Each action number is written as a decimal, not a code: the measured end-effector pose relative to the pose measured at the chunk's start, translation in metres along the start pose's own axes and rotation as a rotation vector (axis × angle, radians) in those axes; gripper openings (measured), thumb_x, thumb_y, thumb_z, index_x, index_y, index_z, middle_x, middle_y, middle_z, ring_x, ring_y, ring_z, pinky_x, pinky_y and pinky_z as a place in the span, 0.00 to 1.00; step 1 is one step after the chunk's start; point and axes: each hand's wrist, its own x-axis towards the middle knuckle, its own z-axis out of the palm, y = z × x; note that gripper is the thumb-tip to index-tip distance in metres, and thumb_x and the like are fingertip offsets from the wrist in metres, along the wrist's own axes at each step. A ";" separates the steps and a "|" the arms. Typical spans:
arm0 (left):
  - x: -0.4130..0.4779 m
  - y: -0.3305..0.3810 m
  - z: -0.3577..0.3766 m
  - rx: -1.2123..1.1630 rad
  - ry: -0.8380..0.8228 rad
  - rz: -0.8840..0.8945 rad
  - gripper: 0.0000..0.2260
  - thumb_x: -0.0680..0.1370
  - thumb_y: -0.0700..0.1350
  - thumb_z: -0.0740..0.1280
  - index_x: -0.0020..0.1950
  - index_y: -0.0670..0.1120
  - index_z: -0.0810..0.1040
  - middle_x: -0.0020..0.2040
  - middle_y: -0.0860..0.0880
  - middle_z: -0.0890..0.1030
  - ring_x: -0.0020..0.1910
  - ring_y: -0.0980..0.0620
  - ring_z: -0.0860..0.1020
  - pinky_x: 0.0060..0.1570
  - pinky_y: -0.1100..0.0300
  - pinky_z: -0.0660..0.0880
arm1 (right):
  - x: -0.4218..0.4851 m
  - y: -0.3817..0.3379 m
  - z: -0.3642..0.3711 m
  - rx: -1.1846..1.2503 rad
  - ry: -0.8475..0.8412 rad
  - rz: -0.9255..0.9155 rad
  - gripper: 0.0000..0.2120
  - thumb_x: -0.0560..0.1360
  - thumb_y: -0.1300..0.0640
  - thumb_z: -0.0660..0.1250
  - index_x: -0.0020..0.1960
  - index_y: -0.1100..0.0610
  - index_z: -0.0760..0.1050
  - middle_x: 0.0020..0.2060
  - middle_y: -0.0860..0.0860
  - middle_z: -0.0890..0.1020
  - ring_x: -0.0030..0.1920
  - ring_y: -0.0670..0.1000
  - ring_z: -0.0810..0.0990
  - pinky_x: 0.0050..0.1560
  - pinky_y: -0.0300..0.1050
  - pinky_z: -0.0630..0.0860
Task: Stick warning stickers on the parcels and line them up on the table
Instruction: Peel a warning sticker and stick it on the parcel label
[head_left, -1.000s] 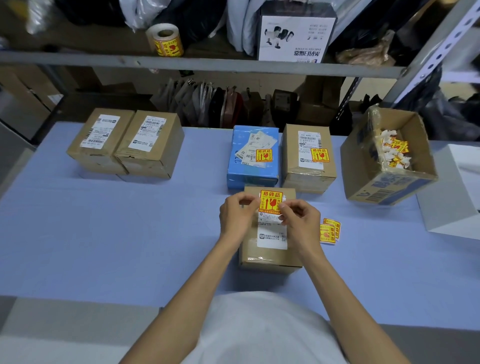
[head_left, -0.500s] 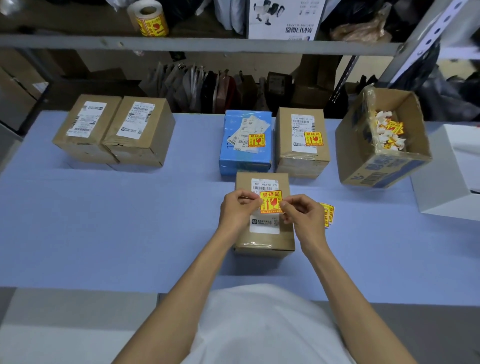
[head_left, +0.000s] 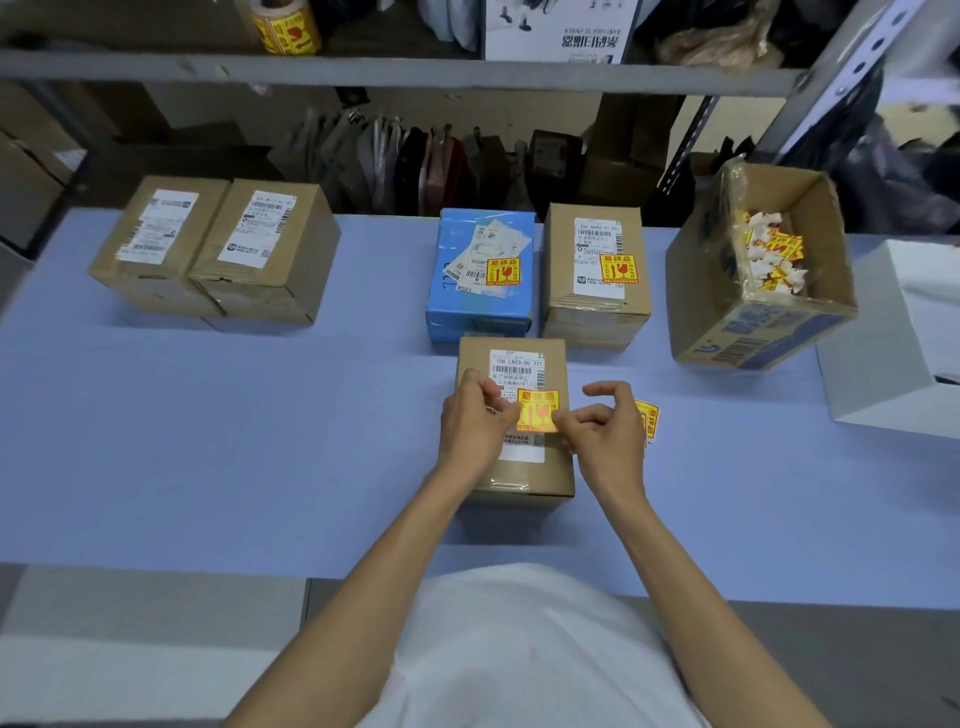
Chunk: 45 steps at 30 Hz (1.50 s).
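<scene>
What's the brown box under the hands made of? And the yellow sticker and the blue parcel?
Brown box: likely cardboard, matte, with shiny clear tape near its front edge. Yellow sticker: probably glossy paper or film; light glares off it. Blue parcel: seemingly plastic-wrapped; it shines and wrinkles.

matt brown cardboard parcel (head_left: 519, 467), glossy yellow paper sticker (head_left: 537, 410), smooth matt blue table (head_left: 260, 441)

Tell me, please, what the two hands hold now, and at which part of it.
Both hold the yellow warning sticker on the nearest parcel: the left hand pinches its left edge, the right hand its lower right corner.
</scene>
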 end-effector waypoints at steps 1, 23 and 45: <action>0.000 0.000 0.000 0.022 0.003 0.004 0.10 0.73 0.40 0.71 0.46 0.46 0.69 0.43 0.50 0.77 0.41 0.52 0.76 0.33 0.66 0.70 | 0.001 0.001 0.001 -0.014 -0.002 0.000 0.17 0.70 0.63 0.73 0.53 0.55 0.69 0.32 0.53 0.83 0.38 0.54 0.83 0.44 0.54 0.80; 0.003 0.009 0.006 0.327 -0.039 -0.019 0.09 0.74 0.42 0.68 0.46 0.47 0.67 0.48 0.46 0.78 0.45 0.46 0.75 0.40 0.58 0.68 | 0.015 0.010 0.012 -0.279 0.005 -0.008 0.09 0.71 0.61 0.69 0.47 0.57 0.71 0.33 0.53 0.81 0.39 0.53 0.81 0.39 0.47 0.76; 0.006 0.004 -0.007 0.417 -0.132 0.167 0.16 0.64 0.56 0.78 0.47 0.54 0.78 0.38 0.54 0.79 0.41 0.53 0.78 0.38 0.60 0.70 | 0.017 0.018 0.004 -0.378 -0.090 -0.241 0.15 0.68 0.51 0.75 0.55 0.51 0.83 0.50 0.47 0.75 0.48 0.46 0.76 0.46 0.43 0.75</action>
